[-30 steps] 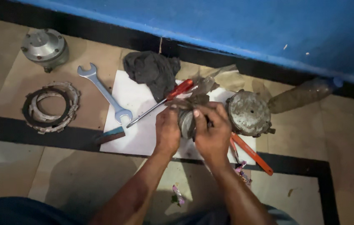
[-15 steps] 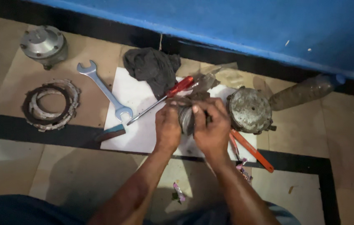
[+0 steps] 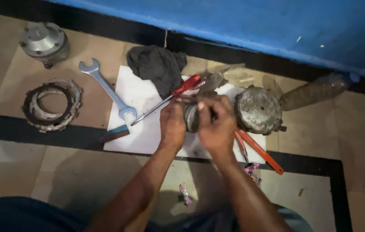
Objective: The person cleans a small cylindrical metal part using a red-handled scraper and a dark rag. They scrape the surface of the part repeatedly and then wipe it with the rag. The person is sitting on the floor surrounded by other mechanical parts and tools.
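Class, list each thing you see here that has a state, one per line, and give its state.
Left hand: closed on the round metal part.
Right hand: closed on the same part.
Round metal part: held off the floor between both hands.
Red-handled screwdriver: lying flat on the white sheet.
Spanner: lying flat, unheld.
Dark rag: crumpled.
Plastic bottle: on its side.
Ring plates: stacked flat.

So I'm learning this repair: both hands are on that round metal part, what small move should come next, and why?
Probably keep both hands closed on it: the left hand and right hand grip the round part from either side above the white sheet. If it needs prying, the screwdriver lies closest.
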